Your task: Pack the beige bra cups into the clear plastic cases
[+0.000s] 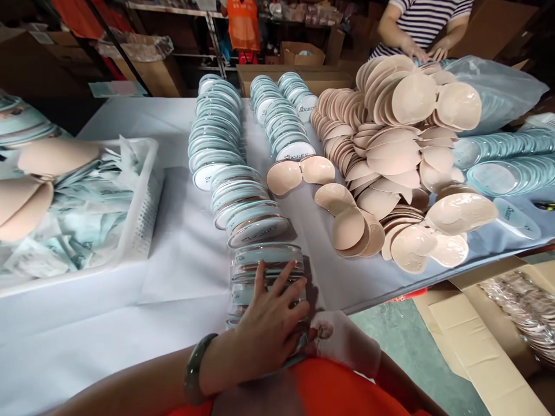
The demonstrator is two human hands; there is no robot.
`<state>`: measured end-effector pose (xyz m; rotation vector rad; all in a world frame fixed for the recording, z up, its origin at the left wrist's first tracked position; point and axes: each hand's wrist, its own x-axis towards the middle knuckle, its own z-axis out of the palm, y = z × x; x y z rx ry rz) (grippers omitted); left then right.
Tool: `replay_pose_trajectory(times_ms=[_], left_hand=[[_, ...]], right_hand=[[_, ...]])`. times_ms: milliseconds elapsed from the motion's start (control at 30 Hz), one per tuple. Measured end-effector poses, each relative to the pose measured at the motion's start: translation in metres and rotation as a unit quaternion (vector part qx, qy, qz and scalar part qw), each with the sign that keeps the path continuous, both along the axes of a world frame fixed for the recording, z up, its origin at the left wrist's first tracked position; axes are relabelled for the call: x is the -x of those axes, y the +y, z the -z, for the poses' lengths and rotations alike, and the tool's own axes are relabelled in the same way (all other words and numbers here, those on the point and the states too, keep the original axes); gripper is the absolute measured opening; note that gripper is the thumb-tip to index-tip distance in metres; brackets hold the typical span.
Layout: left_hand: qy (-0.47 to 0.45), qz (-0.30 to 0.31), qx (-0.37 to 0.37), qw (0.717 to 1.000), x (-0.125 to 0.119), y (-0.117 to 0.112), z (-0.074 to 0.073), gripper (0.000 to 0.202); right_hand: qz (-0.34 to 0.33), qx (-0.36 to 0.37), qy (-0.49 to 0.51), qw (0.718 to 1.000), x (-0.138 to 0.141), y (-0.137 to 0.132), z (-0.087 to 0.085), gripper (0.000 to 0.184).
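My left hand (269,323), with a dark bangle at the wrist, lies with spread fingers on top of a row of clear oval packs (265,254) at the table's near edge. These packs hold pale blue "beauty" cards, with some beige showing at their edges. Against the right side of the row's near end is my right hand (347,342), in a whitish glove. Its fingers are curled closed, and what they hold is hidden. The row continues away from me as more leaning packs (217,130). Right of it lies a beige stick-on bra (284,176).
A large heap of beige stick-on bras (392,150) covers the table's right part. A white basket (150,196) with pale blue sachets stands left. Clear shells (515,173) line the right edge. An open carton (463,341) sits below. A person in stripes (429,26) works opposite.
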<state>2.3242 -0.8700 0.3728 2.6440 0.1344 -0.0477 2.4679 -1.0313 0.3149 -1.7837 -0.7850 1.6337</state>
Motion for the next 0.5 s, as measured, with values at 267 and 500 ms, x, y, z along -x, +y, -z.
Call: replay_pose_trajectory(times_ms=[267, 500], left_hand=[[0.000, -0.040, -0.042, 0.998, 0.000, -0.003, 0.004, 0.023], [0.009, -0.032, -0.024, 0.999, 0.008, 0.003, -0.003, 0.031]], right_hand=[[0.061, -0.004, -0.039, 0.997, 0.002, 0.011, -0.005, 0.034], [0.024, 0.077, 0.038, 0.996, -0.001, 0.019, -0.018, 0.024]])
